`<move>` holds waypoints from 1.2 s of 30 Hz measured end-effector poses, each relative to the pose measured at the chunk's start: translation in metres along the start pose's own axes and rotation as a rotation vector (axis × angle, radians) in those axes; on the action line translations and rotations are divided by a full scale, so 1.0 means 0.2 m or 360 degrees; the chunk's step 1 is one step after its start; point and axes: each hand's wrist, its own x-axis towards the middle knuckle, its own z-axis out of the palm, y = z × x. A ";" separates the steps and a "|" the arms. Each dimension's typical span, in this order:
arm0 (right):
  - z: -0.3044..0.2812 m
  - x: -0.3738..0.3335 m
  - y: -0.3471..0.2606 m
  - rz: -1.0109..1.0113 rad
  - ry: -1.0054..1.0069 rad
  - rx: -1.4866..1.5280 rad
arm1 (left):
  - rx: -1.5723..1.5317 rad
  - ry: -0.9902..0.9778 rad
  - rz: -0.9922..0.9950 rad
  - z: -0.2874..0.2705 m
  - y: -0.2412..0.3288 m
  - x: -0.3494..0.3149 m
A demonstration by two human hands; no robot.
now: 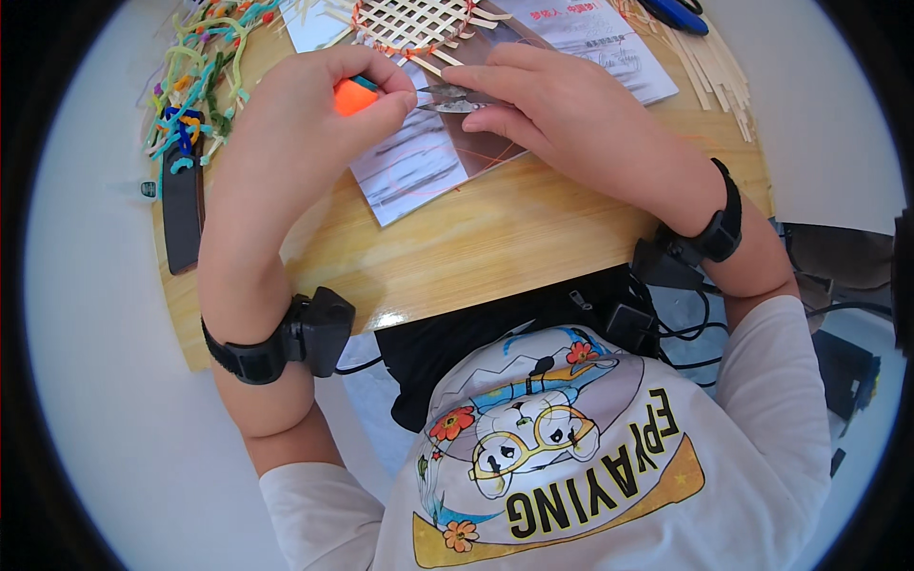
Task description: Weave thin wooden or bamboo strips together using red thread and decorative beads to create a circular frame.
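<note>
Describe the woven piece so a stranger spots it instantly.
On the wooden table, find the printed sheet. Toward its far side lies the woven piece: unlike the loose strips at right, its pale strips cross within a round orange rim.

Tangled, colourful fuzzy stems (204, 84) overlap one end of a dark bar (181, 226).

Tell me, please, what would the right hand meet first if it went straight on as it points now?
Probably the left hand, just past the metal blades between both hands; depth is unclear, so the right hand might pass slightly above it.
</note>
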 end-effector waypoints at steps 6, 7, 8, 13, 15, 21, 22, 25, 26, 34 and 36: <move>0.01 0.00 0.01 -0.0071 0.0090 0.0060 | -0.0029 -0.0021 0.0014 0.01 -0.01 0.01; 0.01 0.00 0.01 -0.0037 0.0073 0.0070 | -0.0027 -0.0020 0.0016 0.01 -0.01 0.01; 0.00 0.00 0.01 -0.0002 0.0057 0.0080 | -0.0016 -0.0021 0.0004 0.01 -0.01 0.01; -0.02 -0.01 0.02 0.0054 0.0018 0.0145 | -0.0102 0.0025 -0.0036 -0.05 -0.02 0.01; -0.01 -0.01 0.04 0.0056 0.0097 0.0221 | -0.0087 0.0222 -0.0246 -0.13 -0.05 0.00; -0.05 -0.01 0.06 0.0027 0.0299 0.0272 | -0.0087 0.0495 -0.0537 -0.32 -0.30 -0.01; -0.06 -0.01 0.05 0.0056 0.0250 0.0269 | -0.0241 0.0475 -0.0516 -0.34 -0.31 -0.03; -0.06 -0.02 0.05 0.0093 0.0238 0.0299 | -0.0287 0.0405 -0.0477 -0.29 -0.21 -0.03; -0.06 -0.02 0.05 0.0098 0.0256 0.0343 | -0.0375 0.0331 -0.0458 -0.28 -0.16 -0.04; -0.19 0.00 0.30 0.0500 0.0416 0.0055 | -0.0675 0.0260 -0.0333 -0.29 -0.09 -0.05; -0.30 0.00 0.38 0.0708 0.0354 -0.0090 | -0.0750 0.0203 -0.0321 -0.28 -0.05 -0.05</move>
